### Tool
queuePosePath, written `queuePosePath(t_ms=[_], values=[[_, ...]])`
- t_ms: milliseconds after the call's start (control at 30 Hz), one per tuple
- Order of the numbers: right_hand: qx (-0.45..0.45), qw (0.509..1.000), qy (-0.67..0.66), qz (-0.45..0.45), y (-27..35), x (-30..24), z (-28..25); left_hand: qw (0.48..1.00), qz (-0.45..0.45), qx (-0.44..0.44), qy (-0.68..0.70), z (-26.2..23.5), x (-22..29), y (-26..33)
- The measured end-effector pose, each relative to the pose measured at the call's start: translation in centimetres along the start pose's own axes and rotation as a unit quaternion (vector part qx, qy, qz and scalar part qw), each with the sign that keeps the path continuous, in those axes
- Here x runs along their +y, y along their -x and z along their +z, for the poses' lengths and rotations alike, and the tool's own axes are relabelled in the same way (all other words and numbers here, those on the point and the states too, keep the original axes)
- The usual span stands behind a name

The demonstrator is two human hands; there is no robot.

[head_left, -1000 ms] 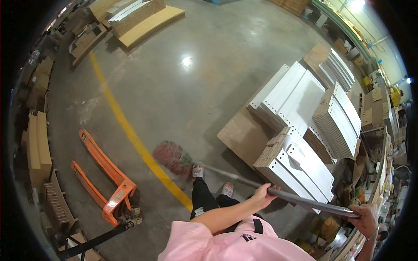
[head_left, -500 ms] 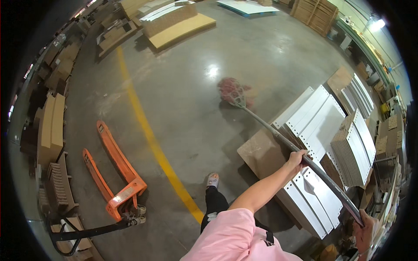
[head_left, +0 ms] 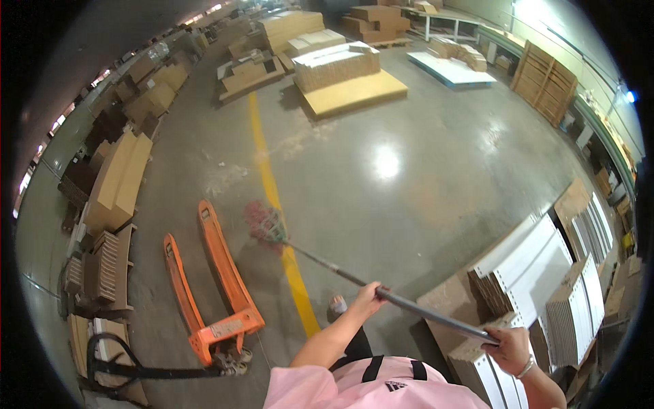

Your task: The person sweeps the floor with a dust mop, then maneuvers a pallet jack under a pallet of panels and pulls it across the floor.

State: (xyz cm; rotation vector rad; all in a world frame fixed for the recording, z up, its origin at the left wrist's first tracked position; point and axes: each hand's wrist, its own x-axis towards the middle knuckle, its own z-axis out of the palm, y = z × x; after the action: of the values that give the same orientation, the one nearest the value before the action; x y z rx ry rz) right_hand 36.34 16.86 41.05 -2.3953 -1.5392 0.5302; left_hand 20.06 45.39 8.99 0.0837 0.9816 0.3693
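My two hands hold the grey pole of a long-handled mop [head_left: 320,261]. My left hand [head_left: 371,298] is closed round the middle of the pole. Near the upper end, at the right, my right hand [head_left: 511,349] grips it. The pole slants down to the far left. Its head, with blurred red strands and a pale green part, lies on the floor at the yellow line [head_left: 289,269], just right of an orange pallet jack [head_left: 228,266].
White panels with holes [head_left: 528,273] are stacked on brown board at my right. Cardboard stacks [head_left: 119,180] line the left side. A yellowish board [head_left: 354,95] bearing a stack and a white-topped pallet [head_left: 453,70] lie farther off. A wooden crate panel [head_left: 543,82] leans at the back right.
The mop head has swept left across the floor, from near the white panels to the yellow line. Both hands have moved left with the pole, and the view has shifted.
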Motion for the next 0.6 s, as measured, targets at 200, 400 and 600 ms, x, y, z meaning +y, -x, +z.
queuePosePath(t_ms=[200, 400, 600], values=[[-0.246, 0.969, 0.021, -0.029, -18.5, -9.5, 5.1, 0.994, 0.030, 0.047, 0.091, -10.2, 20.4, -4.8], [-0.270, 0.952, -0.112, -0.091, -35.1, -18.8, 10.6, 0.985, 0.131, 0.097, 0.064, -12.4, 40.4, -6.7], [-0.245, 0.956, -0.054, -0.153, -53.2, -31.4, 14.6, 0.957, 0.218, 0.149, 0.117, -13.8, 59.8, -8.9]])
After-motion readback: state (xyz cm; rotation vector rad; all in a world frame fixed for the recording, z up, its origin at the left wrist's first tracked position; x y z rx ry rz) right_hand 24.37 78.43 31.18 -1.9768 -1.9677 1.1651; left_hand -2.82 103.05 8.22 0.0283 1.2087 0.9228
